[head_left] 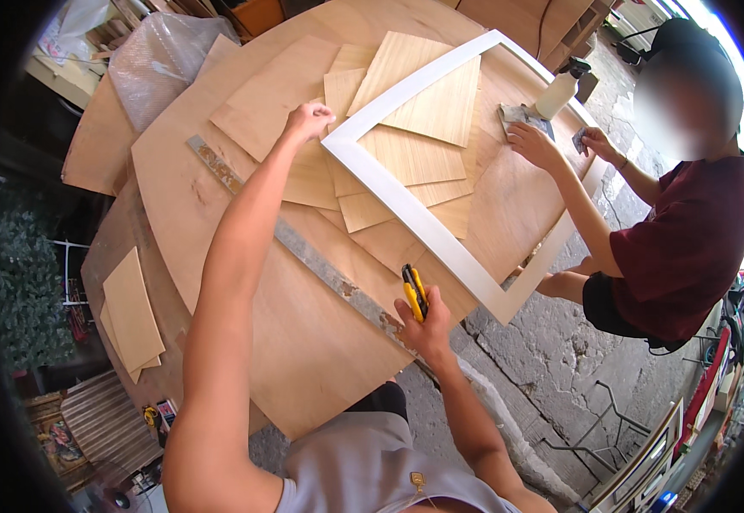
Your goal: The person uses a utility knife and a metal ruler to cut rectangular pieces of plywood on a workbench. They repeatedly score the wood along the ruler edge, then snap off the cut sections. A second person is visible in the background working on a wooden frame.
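My left hand is raised over light plywood panels, beside the corner of a white rectangular frame; its fingers are curled together, and what they hold, if anything, is too small to make out. My right hand grips a yellow-and-black utility knife, held upright near the front edge of a large plywood sheet. A long, blotched metal straightedge lies diagonally across that sheet between my two arms, with its lower end under or beside my right hand. The frame rests over the stacked panels to the right.
A co-worker in maroon leans in at right, hands on small grey pieces near a spray bottle. Loose boards lie at left, bubble wrap behind. Metal tubing stands on the concrete floor.
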The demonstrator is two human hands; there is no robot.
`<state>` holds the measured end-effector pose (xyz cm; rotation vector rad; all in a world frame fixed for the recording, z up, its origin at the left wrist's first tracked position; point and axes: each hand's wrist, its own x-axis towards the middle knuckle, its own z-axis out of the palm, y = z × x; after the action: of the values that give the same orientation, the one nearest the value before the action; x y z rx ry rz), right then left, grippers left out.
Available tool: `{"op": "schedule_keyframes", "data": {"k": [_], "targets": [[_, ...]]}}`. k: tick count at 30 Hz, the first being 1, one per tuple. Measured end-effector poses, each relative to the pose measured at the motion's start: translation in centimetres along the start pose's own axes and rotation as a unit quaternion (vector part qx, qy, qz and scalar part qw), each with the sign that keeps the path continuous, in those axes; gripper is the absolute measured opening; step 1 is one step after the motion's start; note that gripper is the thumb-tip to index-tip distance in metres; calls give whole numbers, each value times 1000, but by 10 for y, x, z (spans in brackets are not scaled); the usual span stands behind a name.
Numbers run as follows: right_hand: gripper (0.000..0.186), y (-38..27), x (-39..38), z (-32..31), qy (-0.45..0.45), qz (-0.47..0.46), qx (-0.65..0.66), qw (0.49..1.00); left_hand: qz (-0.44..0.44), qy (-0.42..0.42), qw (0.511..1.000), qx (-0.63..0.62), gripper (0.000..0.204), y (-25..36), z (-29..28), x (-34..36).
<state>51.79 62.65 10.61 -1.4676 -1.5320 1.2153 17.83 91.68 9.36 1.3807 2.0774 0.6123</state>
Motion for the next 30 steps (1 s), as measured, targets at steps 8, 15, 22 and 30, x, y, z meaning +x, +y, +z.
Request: {"op": "schedule_keyframes", "data": {"k": [8,15,22,30], "targets": [[34,-17,116,-1,18,-120,-112,986,82,-64,994,33,31,9,48,77],[46,-26,222,21,-118,43,-191,974,61,-41,992,104,37,7,55,100],[62,-18,233,46,-153,-33,-316,936,62,7,993,101,50,1,63,94],[64,-21,239,46,-177,-14,-331,927,39,48,994,88,42,-12,63,104]]}}
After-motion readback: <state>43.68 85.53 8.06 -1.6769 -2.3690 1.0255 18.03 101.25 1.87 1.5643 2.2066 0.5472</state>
